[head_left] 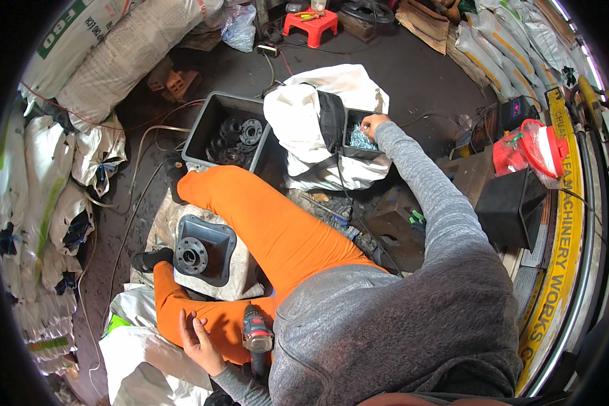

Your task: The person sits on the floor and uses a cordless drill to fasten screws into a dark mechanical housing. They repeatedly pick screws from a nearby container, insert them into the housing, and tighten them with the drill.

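Observation:
My right hand (374, 126) is stretched forward to a small black bin (364, 153) of silvery screws (361, 138). Its fingers are bent together at the bin's edge, and what they hold, if anything, is hidden. Over my orange-clad thigh my left hand (201, 345) is raised, palm up, its fingers apart and holding nothing. A cordless drill (257, 333) rests in my lap beside that hand. Between my feet, on a pale sack (242, 287), lies a dark grey square-flared housing (216, 233) with a round drilled flange (191, 256) on it.
A grey crate (197, 132) of black flanges (250, 132) stands beyond my legs, next to a white sack (294, 125). Cables (134, 162) run along the left floor. A red stool (311, 28) stands far off; a black box (511, 206) is at right.

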{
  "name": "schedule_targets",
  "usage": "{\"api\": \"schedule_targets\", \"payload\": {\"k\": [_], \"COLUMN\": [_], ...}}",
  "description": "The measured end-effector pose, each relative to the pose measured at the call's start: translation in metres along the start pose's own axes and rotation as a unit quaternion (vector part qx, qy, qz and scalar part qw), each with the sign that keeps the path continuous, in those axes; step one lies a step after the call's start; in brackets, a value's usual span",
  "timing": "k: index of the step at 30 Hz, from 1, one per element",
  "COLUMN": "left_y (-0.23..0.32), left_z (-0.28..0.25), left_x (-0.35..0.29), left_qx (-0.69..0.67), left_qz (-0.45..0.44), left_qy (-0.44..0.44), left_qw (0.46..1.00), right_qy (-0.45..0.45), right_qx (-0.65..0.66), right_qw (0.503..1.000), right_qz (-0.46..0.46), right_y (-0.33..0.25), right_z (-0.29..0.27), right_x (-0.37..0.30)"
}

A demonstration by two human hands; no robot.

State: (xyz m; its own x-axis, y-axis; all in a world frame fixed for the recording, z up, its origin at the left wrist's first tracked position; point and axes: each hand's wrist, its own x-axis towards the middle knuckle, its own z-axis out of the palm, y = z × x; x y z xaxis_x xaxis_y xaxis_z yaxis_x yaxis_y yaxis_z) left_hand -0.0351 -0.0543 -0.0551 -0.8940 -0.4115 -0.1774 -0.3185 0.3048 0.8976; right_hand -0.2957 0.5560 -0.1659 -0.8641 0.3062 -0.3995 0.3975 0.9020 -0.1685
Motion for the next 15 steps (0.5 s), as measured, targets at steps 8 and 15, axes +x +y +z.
{"api": "schedule_targets", "payload": {"k": [8,15], "left_y": [-0.002,-0.004], "left_z": [0.006,0.006], "left_x": [0.002,0.001], "left_qx": [-0.019,0.009], "left_qz": [-0.015,-0.021], "left_qy": [-0.021,-0.045], "left_qw": [0.999,0.999], "right_qy": [-0.058,-0.072], "right_qx": [0.564,0.829], "right_qw": [0.811,0.532], "right_qz": [0.145,0.154], "right_y": [0.033,0.042], "right_z": [0.001,0.015], "right_x": [-0.001,-0.006]}}
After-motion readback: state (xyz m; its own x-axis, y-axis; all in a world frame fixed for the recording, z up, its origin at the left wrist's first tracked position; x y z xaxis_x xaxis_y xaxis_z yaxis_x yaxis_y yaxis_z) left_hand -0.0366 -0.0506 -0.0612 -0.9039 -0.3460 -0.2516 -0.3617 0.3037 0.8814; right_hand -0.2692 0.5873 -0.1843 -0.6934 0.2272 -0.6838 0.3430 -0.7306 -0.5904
